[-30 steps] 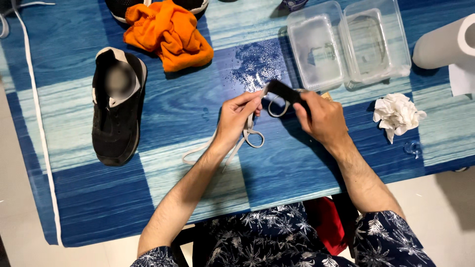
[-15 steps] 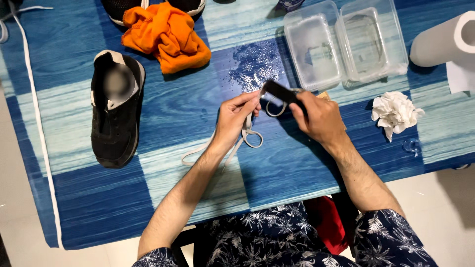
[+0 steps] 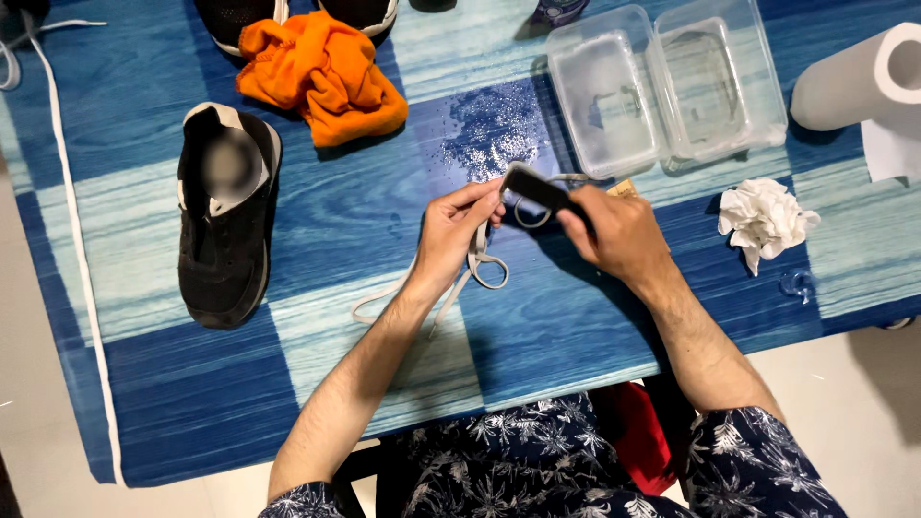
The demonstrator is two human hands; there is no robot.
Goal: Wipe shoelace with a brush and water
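Two clear rectangular plastic containers (image 3: 667, 86) side by side at table's far edge, no labels, signs or screens visible

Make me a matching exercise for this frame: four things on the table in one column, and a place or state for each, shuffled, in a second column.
Things:
1. shoe
2. orange cloth
3. tissue
4. shoelace

Places or states:
A. crumpled, on the table to the right of the right hand
B. pinched in the left hand, its loose end trailing on the table
C. lying on the left of the table, laceless
D. bunched at the far edge, beside the wet patch

Pairs: 1-C, 2-D, 3-A, 4-B
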